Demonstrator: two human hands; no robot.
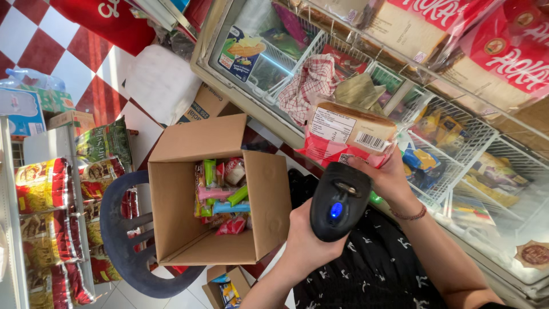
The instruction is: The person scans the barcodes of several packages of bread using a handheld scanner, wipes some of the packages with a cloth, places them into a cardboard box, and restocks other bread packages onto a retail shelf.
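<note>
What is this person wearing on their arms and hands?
Both forearms are bare, with no sleeves reaching them and no gloves. The right hand has a thin dark red beaded bracelet around its wrist. The left hand shows no jewellery. Below them is a black garment with a small white print.

My left hand (pixel 306 240) grips a black scanner (pixel 338 201), its blue light on. My right hand (pixel 389 177) holds a wrapped loaf (pixel 349 133) over the freezer (pixel 320 68). An open box (pixel 194 229) of snacks (pixel 220 194) sits on a chair (pixel 117 234).
</note>
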